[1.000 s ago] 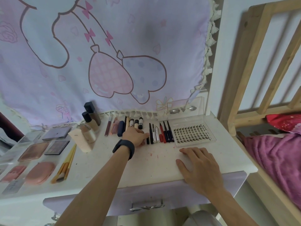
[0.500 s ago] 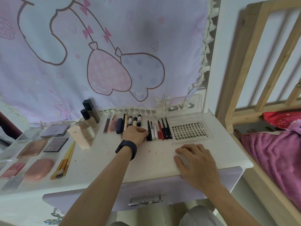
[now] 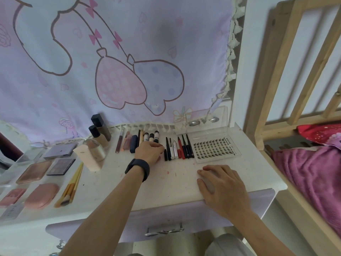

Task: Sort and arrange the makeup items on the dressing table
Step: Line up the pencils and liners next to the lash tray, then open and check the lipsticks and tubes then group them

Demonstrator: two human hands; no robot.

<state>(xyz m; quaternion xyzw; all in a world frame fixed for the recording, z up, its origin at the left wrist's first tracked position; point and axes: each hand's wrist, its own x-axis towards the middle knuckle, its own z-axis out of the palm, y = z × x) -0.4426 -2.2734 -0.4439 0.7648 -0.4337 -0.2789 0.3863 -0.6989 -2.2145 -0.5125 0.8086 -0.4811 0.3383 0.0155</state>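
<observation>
— Did much move in that last second?

— Very little. The left hand (image 3: 149,152) stayed in the back row, and the right hand (image 3: 222,183), which had lain flat, bent its fingers a little.

— What was the left hand doing there?

— It sat in the gap between the small tubes (image 3: 151,138) and the liner pencils (image 3: 178,147), knuckles up and fingers curled toward the pencils. I could not tell whether it pinched anything, because the hand hid its own fingertips. My guess was that it was nudging a piece into line.

— And the right?

— It was palm down on the dressing table (image 3: 177,183) near the front edge, fingers loosely bent and holding nothing I could make out. It looked like a brace while the other arm reached.

— How was the rest laid out?

— By kind, I'd say. The pencils lay side by side, tips to the wall, with the lash tray (image 3: 215,147) just beside them on the right. The foundation bottles (image 3: 100,132) stood upright at the back, and the palettes (image 3: 60,164) lay flat to the left with the brushes (image 3: 72,183) bundled next to them. The sorting seemed nearly finished.
</observation>
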